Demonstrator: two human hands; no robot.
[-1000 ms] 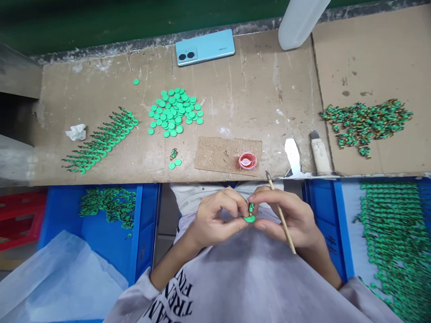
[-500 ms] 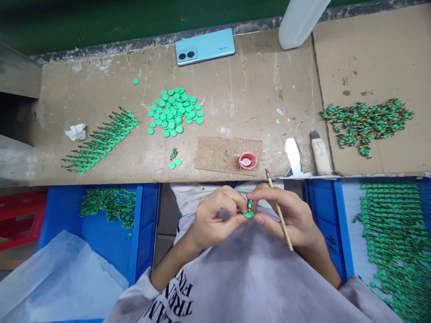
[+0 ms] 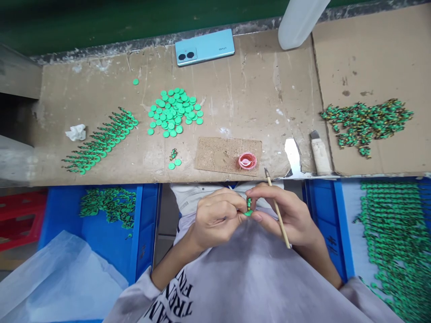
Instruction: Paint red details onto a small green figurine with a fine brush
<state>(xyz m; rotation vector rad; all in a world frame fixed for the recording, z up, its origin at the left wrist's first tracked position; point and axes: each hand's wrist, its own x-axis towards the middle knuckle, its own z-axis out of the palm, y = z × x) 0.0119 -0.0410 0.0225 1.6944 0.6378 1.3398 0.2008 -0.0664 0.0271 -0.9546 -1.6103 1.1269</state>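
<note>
My left hand (image 3: 220, 217) is closed, its thumb and index finger pinching a green disc (image 3: 248, 213). Upright on that disc stands a small green-and-gold figurine (image 3: 249, 203). My right hand (image 3: 286, 213) has its thumb and index fingertips at the figurine's other side. A thin paintbrush (image 3: 279, 216) is tucked in the same hand, its dark tip pointing toward the table. In front of my hands, a small red cup of liquid (image 3: 247, 160) sits on a cardboard piece (image 3: 215, 154). Two loose discs (image 3: 174, 164) and some figurines (image 3: 173, 154) lie to its left.
A pile of green discs (image 3: 175, 112), slanting rows of figurines on discs (image 3: 104, 139), a crumpled tissue (image 3: 76, 132) and a phone (image 3: 205, 47) lie on the table. More figurines (image 3: 367, 123) are heaped right, beyond a scraper (image 3: 319, 154). Blue bins (image 3: 143, 242) flank me.
My left fingers have curled in more tightly around the disc. Both hands and the brush have shifted very slightly; things on the table have stayed put.
</note>
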